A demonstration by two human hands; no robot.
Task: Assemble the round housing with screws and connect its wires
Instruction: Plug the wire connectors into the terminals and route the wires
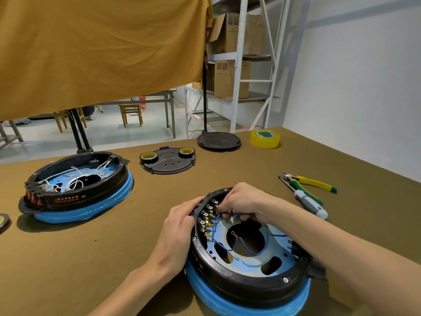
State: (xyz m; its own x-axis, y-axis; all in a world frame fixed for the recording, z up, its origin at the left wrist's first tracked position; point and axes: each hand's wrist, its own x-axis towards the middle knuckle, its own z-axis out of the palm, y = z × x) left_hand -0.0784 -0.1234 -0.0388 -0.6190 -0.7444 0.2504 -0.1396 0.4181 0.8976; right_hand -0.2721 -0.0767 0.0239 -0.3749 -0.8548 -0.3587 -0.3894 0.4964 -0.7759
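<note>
Pinching one blue wire (224, 215), my right fingers (227, 205) curl above the terminals. My left fingers (192, 207) lie straight against the round housing (239, 277). Two housings, three tape rolls share the desk (114, 247).

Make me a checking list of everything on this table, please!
Surface: olive cloth-covered table.
Job's things: near black round housing on blue ring; second housing far left.
Clutter: yellow-handled pliers, white-green screwdriver, clear yellow tape roll, two black cover plates, small tape rolls.
Grippers: left hand steadies the near housing's rim; right hand pinches blue wire.
Cables: blue wires loop inside the near housing; white wires in the second.
Surroundings: mustard curtain, metal shelving with cardboard boxes.
</note>
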